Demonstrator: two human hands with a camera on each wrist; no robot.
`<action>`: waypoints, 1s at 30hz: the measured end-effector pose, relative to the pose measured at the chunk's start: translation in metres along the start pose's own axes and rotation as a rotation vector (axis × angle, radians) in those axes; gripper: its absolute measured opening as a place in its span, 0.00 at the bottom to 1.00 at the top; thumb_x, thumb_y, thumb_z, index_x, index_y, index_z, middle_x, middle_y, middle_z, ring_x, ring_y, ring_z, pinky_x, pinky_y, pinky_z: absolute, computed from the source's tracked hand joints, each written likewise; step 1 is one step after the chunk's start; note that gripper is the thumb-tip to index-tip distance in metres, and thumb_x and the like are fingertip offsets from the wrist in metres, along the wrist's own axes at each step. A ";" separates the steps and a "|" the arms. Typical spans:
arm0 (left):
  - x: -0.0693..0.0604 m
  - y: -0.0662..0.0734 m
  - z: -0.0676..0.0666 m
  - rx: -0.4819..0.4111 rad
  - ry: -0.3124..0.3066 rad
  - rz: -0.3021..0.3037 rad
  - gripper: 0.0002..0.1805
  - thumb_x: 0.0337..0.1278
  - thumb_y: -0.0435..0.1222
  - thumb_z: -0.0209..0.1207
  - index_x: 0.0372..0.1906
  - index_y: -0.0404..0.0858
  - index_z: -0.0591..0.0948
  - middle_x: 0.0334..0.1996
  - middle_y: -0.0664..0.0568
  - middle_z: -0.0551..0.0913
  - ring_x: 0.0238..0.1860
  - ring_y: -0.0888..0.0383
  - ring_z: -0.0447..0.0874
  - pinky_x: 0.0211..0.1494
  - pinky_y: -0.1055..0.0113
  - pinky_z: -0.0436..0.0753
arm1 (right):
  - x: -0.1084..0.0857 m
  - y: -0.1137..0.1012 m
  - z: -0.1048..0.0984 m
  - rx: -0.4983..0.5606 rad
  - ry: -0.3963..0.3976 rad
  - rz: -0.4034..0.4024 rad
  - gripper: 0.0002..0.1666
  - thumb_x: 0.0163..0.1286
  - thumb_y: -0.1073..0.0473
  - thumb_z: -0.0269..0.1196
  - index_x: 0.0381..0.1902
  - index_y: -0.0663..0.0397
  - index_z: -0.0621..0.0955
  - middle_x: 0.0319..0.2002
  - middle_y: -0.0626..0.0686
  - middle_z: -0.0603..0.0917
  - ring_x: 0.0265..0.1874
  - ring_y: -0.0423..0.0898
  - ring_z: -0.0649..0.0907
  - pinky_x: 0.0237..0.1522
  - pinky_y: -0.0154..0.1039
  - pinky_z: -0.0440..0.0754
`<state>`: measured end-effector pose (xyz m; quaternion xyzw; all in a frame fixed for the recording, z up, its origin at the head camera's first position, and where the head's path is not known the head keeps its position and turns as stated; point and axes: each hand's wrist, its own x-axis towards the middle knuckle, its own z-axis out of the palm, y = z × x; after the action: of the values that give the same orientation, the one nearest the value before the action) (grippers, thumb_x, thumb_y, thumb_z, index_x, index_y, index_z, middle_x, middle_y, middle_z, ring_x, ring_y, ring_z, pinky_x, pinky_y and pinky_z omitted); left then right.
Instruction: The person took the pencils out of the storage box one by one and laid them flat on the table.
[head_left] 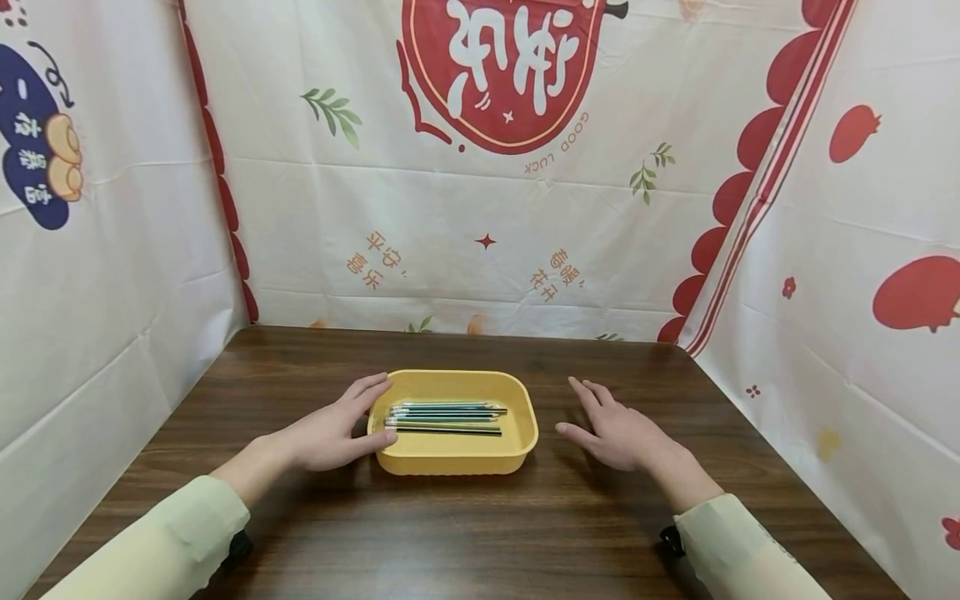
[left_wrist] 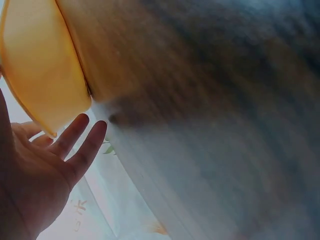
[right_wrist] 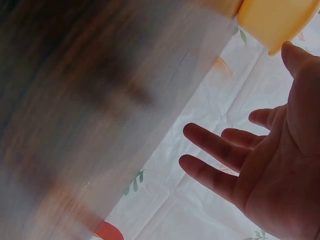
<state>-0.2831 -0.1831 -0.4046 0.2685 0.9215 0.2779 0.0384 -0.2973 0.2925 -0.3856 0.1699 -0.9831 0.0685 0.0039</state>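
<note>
A yellow rectangular plastic basket point(head_left: 453, 465) stands on the table, with several slim pencils point(head_left: 448, 432) lying lengthwise inside it. Most are green or dark. At the basket's left end is my left hand point(head_left: 330, 432), its thumb and fingers spread over the rim at the near and far left corners. The left wrist view shows those fingers point(left_wrist: 92, 147) mostly straight beside the basket wall point(left_wrist: 45, 60). My right hand point(head_left: 626, 429) hovers off the basket's right side, fingers extended and holding nothing. In the right wrist view its palm point(right_wrist: 280, 185) shows, with the fingers apart.
The dark wood-grain table point(head_left: 465, 533) reaches back to a printed white cloth point(head_left: 480, 200). More cloth hangs along the left side point(head_left: 112, 275) and the right side point(head_left: 847, 333) of the table.
</note>
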 end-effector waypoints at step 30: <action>-0.001 0.002 0.003 -0.005 -0.036 -0.028 0.56 0.76 0.65 0.59 0.91 0.40 0.49 0.92 0.44 0.43 0.86 0.36 0.61 0.81 0.33 0.69 | 0.035 -0.065 -0.013 0.308 0.168 -0.229 0.29 0.87 0.42 0.59 0.75 0.49 0.80 0.59 0.49 0.85 0.51 0.44 0.84 0.54 0.48 0.87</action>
<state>-0.2807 -0.1807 -0.4063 0.2603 0.9237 0.2747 0.0597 -0.3091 0.2219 -0.3628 0.2730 -0.9314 0.2312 0.0674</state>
